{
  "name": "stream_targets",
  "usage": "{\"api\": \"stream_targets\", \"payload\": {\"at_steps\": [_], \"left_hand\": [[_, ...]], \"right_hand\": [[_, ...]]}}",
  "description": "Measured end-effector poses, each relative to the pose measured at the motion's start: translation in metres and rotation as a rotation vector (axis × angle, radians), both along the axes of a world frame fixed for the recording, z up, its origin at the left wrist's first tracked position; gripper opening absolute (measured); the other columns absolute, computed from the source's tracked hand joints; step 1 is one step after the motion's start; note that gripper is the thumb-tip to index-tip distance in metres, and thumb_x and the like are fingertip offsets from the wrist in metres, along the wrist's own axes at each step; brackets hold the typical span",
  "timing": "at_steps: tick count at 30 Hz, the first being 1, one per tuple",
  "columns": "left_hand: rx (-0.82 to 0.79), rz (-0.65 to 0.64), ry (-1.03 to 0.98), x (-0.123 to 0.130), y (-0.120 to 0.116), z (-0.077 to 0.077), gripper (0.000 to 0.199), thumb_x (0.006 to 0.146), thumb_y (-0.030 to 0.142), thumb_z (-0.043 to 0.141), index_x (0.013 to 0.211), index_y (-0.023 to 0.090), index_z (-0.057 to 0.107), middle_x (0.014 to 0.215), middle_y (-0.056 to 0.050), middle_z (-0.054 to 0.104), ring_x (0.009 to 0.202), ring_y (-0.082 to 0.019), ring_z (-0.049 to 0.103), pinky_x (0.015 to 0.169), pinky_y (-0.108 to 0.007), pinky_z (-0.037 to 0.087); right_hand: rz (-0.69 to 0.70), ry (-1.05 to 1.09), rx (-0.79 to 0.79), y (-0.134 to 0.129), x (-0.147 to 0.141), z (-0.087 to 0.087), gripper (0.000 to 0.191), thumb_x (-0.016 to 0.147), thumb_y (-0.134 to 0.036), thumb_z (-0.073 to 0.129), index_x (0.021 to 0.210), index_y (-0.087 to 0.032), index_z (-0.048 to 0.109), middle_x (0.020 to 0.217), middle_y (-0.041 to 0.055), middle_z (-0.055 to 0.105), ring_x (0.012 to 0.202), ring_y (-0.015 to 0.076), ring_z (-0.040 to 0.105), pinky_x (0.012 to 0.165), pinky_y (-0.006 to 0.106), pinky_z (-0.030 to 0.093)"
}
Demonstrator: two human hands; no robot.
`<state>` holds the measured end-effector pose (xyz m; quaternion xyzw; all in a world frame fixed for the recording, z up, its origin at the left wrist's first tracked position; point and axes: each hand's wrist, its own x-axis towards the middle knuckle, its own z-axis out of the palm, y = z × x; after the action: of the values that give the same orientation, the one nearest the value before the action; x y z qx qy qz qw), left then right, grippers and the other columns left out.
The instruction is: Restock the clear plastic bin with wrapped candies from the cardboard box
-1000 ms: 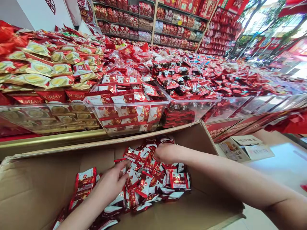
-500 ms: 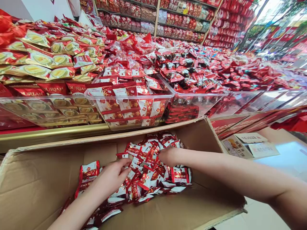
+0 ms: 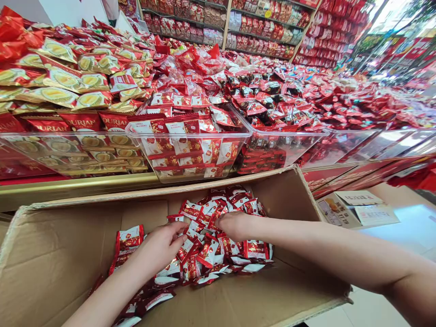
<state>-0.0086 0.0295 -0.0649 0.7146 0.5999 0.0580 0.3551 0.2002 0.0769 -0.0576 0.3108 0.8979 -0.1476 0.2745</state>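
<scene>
Small red-and-white snack packets (image 3: 207,251) lie heaped in a deep cardboard box (image 3: 61,254). Over the left of the heap, my left hand (image 3: 165,243) rests with thumb and fingers apart, fingertips at the packets and nothing visible in its grasp. My right hand (image 3: 233,225) reaches in from the right, fingers curled and pinched at a red packet (image 3: 218,217) in the upper middle of the heap. Its fingertips are partly hidden by the hand. More packets lie along the box's left side, partly covered by my left forearm.
Behind the box, a clear plastic bin (image 3: 190,136) holds similar red-and-white packets. Durian-printed packets (image 3: 61,95) fill the bin to its left, dark-and-red ones (image 3: 269,97) the bin to its right. A folded carton (image 3: 357,209) lies at the right. Stocked shelves (image 3: 225,22) stand behind.
My right hand has shifted slightly left across the heap, its fingers now at a packet nearer the middle. My left hand stays nearly in place. The view has moved slightly.
</scene>
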Motion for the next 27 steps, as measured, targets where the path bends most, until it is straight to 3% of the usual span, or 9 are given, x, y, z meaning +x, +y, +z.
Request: {"api": "stream_targets", "payload": {"at_steps": [2, 5, 7, 12, 15, 17, 21, 23, 27], "left_hand": [[-0.006, 0.003, -0.007, 0.001, 0.001, 0.001, 0.039, 0.076, 0.033, 0.040, 0.110, 0.019, 0.052, 0.111, -0.008, 0.060, 0.097, -0.022, 0.056, 0.080, -0.029, 0.041], [-0.011, 0.010, -0.020, 0.002, 0.001, 0.003, 0.037, 0.076, 0.031, 0.041, 0.109, 0.019, 0.053, 0.109, -0.007, 0.062, 0.097, -0.022, 0.056, 0.081, -0.029, 0.040], [-0.013, 0.009, -0.037, 0.001, 0.001, 0.004, 0.035, 0.075, 0.029, 0.042, 0.106, 0.020, 0.055, 0.105, -0.007, 0.064, 0.095, -0.022, 0.056, 0.081, -0.029, 0.040], [-0.044, 0.005, -0.110, -0.005, -0.003, 0.002, 0.035, 0.072, 0.022, 0.043, 0.105, 0.021, 0.055, 0.104, -0.006, 0.064, 0.093, -0.019, 0.057, 0.080, -0.027, 0.041], [-0.091, -0.013, -0.161, -0.007, -0.007, 0.001, 0.047, 0.064, 0.016, 0.052, 0.111, 0.019, 0.051, 0.111, -0.005, 0.060, 0.094, -0.019, 0.055, 0.080, -0.025, 0.041], [-0.137, -0.028, -0.246, -0.004, -0.010, 0.005, 0.048, 0.060, 0.016, 0.057, 0.107, 0.019, 0.053, 0.101, -0.003, 0.063, 0.085, -0.018, 0.057, 0.073, -0.023, 0.043], [-0.212, -0.020, -0.556, 0.008, -0.009, 0.022, 0.015, 0.065, 0.016, 0.056, 0.080, 0.018, 0.058, 0.069, 0.006, 0.058, 0.063, -0.011, 0.049, 0.058, -0.019, 0.040], [-0.219, 0.042, -0.646, 0.012, -0.007, 0.031, 0.010, 0.071, 0.023, 0.053, 0.077, 0.017, 0.058, 0.064, 0.006, 0.055, 0.058, -0.010, 0.045, 0.054, -0.018, 0.038], [-0.184, 0.113, -0.725, 0.012, -0.005, 0.048, 0.025, 0.075, 0.036, 0.050, 0.086, 0.017, 0.062, 0.070, 0.001, 0.061, 0.062, -0.013, 0.049, 0.060, -0.023, 0.041]], "right_hand": [[0.027, 0.064, 0.023, -0.002, -0.003, -0.006, 0.022, 0.070, -0.011, 0.048, 0.089, -0.013, 0.057, 0.088, 0.0092, 0.060, 0.079, 0.0193, 0.056, 0.064, 0.027, 0.043], [0.198, 0.259, 0.026, -0.013, -0.009, -0.021, 0.023, 0.074, -0.020, 0.049, 0.095, -0.015, 0.055, 0.094, 0.0068, 0.058, 0.089, 0.0190, 0.050, 0.077, 0.028, 0.039], [0.284, 0.361, 0.053, -0.022, -0.013, -0.032, 0.027, 0.074, -0.022, 0.050, 0.099, -0.015, 0.054, 0.092, 0.0070, 0.058, 0.087, 0.0194, 0.049, 0.077, 0.029, 0.039], [0.230, 0.331, 0.104, -0.023, -0.018, -0.034, 0.021, 0.068, -0.026, 0.056, 0.085, -0.013, 0.059, 0.082, 0.0091, 0.058, 0.082, 0.0206, 0.049, 0.074, 0.030, 0.039], [0.071, 0.380, -0.020, -0.014, -0.021, -0.017, 0.023, 0.064, -0.029, 0.061, 0.083, -0.016, 0.060, 0.078, 0.0050, 0.059, 0.075, 0.0170, 0.051, 0.068, 0.026, 0.040], [-0.143, 0.518, -0.147, -0.009, -0.024, -0.004, 0.028, 0.062, -0.033, 0.063, 0.085, -0.018, 0.059, 0.075, 0.0013, 0.058, 0.069, 0.0142, 0.051, 0.059, 0.023, 0.039], [-0.609, 0.853, -0.491, -0.009, -0.029, 0.017, 0.031, 0.060, -0.033, 0.065, 0.082, -0.014, 0.055, 0.065, -0.0024, 0.054, 0.056, 0.0080, 0.046, 0.049, 0.017, 0.036], [-0.677, 0.966, -0.580, -0.010, -0.029, 0.024, 0.027, 0.065, -0.034, 0.061, 0.080, -0.012, 0.055, 0.065, -0.0018, 0.053, 0.055, 0.0071, 0.045, 0.048, 0.016, 0.036], [-0.655, 0.984, -0.441, -0.013, -0.023, 0.038, 0.022, 0.067, -0.034, 0.057, 0.073, -0.013, 0.056, 0.059, -0.0025, 0.051, 0.052, 0.0067, 0.043, 0.045, 0.015, 0.033]]}}
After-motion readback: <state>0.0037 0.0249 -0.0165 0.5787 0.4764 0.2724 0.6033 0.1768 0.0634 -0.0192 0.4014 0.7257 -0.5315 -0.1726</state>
